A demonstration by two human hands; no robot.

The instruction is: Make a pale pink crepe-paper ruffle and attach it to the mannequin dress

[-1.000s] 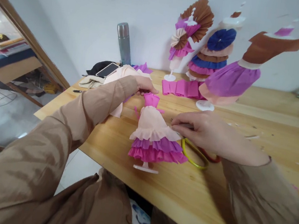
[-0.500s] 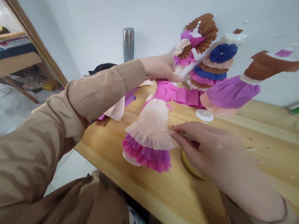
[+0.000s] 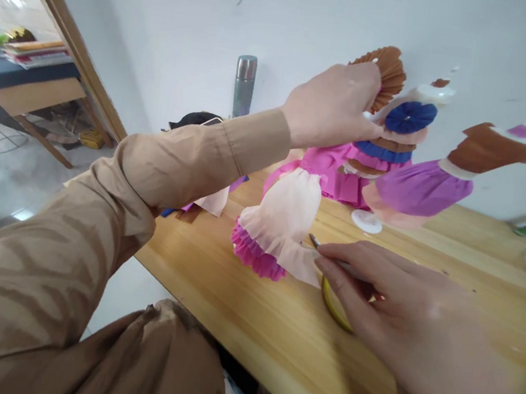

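My left hand [image 3: 337, 103] reaches across with fingers curled around the upper end of a tilted dress form. What the fingertips grip is hidden. The form wears a cream crepe paper skirt [image 3: 291, 204] over magenta ruffles [image 3: 255, 254]. Its hem points down and left. My right hand [image 3: 377, 291] is closed in a pinch near the loose end of a cream crepe paper strip [image 3: 297, 264] trailing from the skirt. A thin pointed metal tool [image 3: 314, 239] sticks out from its fingers; its kind is unclear. Magenta crepe paper [image 3: 349, 193] lies behind the skirt.
Along the wall stand other paper dress forms: one with a brown fan [image 3: 391, 78], one with a blue rosette [image 3: 410, 117], one in purple [image 3: 423, 190]. A yellow ring-shaped thing [image 3: 337, 312] lies under my right hand. A flask [image 3: 244, 87] stands behind paper scraps [image 3: 213, 200].
My left hand has moved up and right, and the dress form has gone from upright to tilted. The cream strip now stretches out from the skirt. The view has shifted slightly.
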